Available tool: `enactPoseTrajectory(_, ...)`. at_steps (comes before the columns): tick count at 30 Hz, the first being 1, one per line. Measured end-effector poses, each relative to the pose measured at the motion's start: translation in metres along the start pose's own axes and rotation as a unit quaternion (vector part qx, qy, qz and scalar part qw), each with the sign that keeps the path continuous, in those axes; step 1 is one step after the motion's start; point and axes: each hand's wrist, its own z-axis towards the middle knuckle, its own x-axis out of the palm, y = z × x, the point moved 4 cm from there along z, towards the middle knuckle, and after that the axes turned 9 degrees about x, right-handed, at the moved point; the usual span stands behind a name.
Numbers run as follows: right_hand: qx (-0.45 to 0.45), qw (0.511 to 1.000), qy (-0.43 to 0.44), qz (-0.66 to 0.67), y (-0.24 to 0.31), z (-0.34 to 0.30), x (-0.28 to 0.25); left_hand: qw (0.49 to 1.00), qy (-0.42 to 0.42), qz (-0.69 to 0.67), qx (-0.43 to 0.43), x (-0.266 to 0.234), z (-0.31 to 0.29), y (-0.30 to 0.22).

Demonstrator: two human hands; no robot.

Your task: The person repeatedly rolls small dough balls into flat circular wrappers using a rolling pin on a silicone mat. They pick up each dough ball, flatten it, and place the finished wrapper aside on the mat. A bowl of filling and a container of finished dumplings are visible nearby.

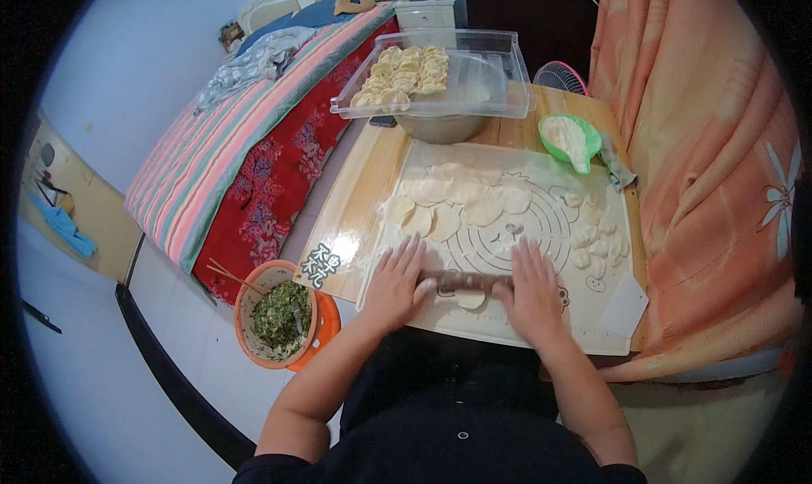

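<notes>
A dark rolling pin [467,282] lies crosswise near the front of a white printed mat [584,311]. My left hand [396,285] rests on the pin's left end, its fingers stretched forward. Over the right end lies my right hand [533,291], likewise flat with the fingers extended. Both palms hide the pin's ends. A small dough round [470,300] shows partly from beneath the pin. Beyond my hands, thin dough wrappers [480,207] overlap on the mat. Small dough pieces [598,240] are scattered at its right side.
A clear plastic tray [518,87] of dumplings [406,71] sits over a metal bowl [440,129] at the back. A green scoop [584,146] holds flour. A white scraper [626,308] lies at right. Below the table's left corner stands a bowl of green filling [283,319] with chopsticks.
</notes>
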Motion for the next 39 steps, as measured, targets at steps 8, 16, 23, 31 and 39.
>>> enactPoseTrajectory(8, -0.073, 0.995, -0.052, 0.042, -0.001, -0.037, -0.010, 0.960, 0.110, -0.246, 0.074, -0.018, 0.010, -0.008)
enactPoseTrajectory(16, -0.082, 0.995, 0.007, 0.064, 0.011, -0.049, -0.032, 0.959, 0.178, -0.175, 0.136, -0.004, 0.046, -0.042)
enactPoseTrajectory(23, -0.001, 0.999, -0.033, -0.029, -0.001, 0.013, 0.006, 0.999, -0.033, 0.013, 0.036, 0.001, 0.024, 0.002)
enactPoseTrajectory(31, -0.087, 0.994, 0.062, -0.015, 0.002, 0.092, 0.009, 0.982, -0.099, 0.103, -0.122, 0.005, 0.023, 0.018)
enactPoseTrajectory(39, -0.126, 0.991, -0.034, -0.033, -0.001, 0.147, 0.019, 0.979, -0.103, 0.075, -0.161, -0.006, 0.046, 0.031)
